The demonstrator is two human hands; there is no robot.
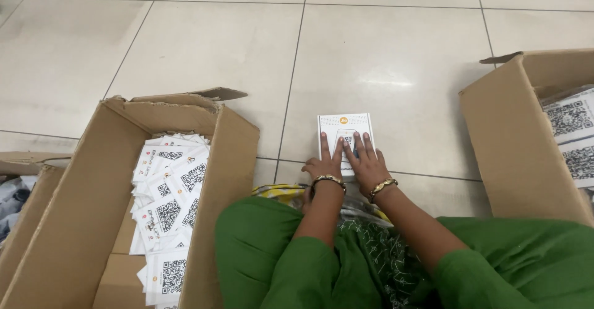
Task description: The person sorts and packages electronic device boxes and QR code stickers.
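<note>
1. A small white box (pixel 345 134) lies flat on the tiled floor (pixel 383 55), right in front of the person's knees.
2. The left hand (pixel 324 162) lies flat on the near left part of the white box. Its fingers are straight and close together. It pinches nothing.
3. The right hand (pixel 366 160) lies flat on the near right part of the same box, just beside the left hand. Its fingers are a little spread. It holds nothing.
4. Each wrist has a gold bangle (pixel 328 180) on it.
5. The person wears green sleeves (pixel 297 266).
6. On the left stands an open cardboard box (pixel 80 210) with many white cards (pixel 167 204) stacked inside. The cards have square black patterns.
7. On the right stands another open cardboard box (pixel 513 148), well apart from the hands, with the same kind of white cards (pixel 572 129) in it.
</note>
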